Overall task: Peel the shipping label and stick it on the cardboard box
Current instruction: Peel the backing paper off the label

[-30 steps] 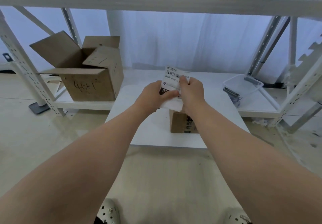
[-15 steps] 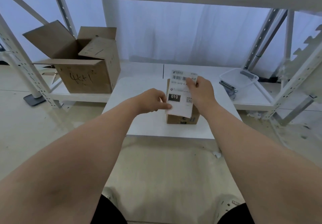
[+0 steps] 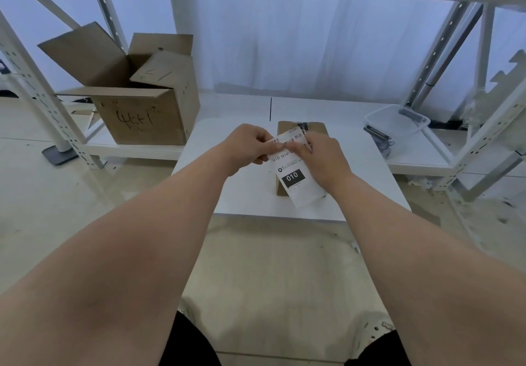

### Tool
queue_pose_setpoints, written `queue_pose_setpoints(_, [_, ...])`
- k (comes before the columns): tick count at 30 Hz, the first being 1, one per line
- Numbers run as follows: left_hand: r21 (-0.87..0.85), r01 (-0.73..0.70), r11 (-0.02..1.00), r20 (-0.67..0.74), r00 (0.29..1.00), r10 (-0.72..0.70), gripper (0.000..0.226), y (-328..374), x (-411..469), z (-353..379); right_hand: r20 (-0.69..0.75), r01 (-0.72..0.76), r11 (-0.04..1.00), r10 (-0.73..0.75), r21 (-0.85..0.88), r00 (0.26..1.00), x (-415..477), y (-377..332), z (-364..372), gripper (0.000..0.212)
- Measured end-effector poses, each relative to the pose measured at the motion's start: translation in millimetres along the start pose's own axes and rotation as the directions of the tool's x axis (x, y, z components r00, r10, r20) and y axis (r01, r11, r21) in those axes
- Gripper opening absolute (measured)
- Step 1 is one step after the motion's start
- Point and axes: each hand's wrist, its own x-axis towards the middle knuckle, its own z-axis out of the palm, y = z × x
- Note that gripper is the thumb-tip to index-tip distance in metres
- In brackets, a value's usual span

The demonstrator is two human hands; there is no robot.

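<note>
A white shipping label [image 3: 296,178] with a barcode and a black "010" block hangs tilted above a small closed cardboard box [image 3: 311,128] on the low white table [image 3: 247,195]. My left hand [image 3: 250,145] pinches the label's upper left edge by the barcode. My right hand [image 3: 321,155] pinches its upper right part, fingertips close to the left thumb. The label's lower end covers the box's near side, and most of the box is hidden behind label and hands.
A large open cardboard box [image 3: 142,109] marked with handwriting stands on the low shelf at left. A clear plastic tub [image 3: 398,122] with dark small items beside it sits on the shelf at right. White rack uprights [image 3: 37,95] flank the table.
The label has dropped lower and tilted. My left hand has moved up from the label's middle edge to its top, meeting my right hand's fingers there.
</note>
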Motion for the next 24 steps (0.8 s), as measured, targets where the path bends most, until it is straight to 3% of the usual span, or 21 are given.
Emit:
queue_pose_setpoints(5, [-0.052, 0.041, 0.998, 0.062, 0.997, -0.038, 0.012, -5, -5, -9, 0.021, -0.003, 1.000, 0.004, -0.017, 1.000, -1, 2, -2, 0.048])
queue_pose_setpoints(10, [-0.015, 0.061, 0.998, 0.035, 0.998, -0.060, 0.025, -5, -5, -16, -0.002, -0.009, 0.998, 0.008, -0.064, 1.000, 1, 0, -3, 0.043])
queue_pose_setpoints(12, [-0.050, 0.027, 0.998, 0.012, 1.000, -0.027, 0.027, -2, -5, -17, -0.037, -0.025, 0.997, 0.023, -0.069, 0.999, 2, -1, -4, 0.035])
queue_pose_setpoints(17, [-0.192, 0.019, 0.981, 0.069, 0.998, -0.006, 0.020, 7, -6, -18, -0.126, -0.056, 0.998, 0.055, -0.001, 0.991, 7, 0, -7, 0.042])
queue_pose_setpoints(21, [-0.221, 0.045, 0.974, 0.085, 0.996, -0.027, 0.014, 4, -6, -20, -0.162, -0.064, 0.989, 0.042, -0.133, 0.986, 5, -1, -13, 0.034])
queue_pose_setpoints(24, [-0.217, 0.018, 0.976, -0.025, 0.999, -0.024, 0.012, 6, -5, -19, -0.228, 0.058, 0.908, -0.165, -0.415, 0.960, 4, -7, -18, 0.027])
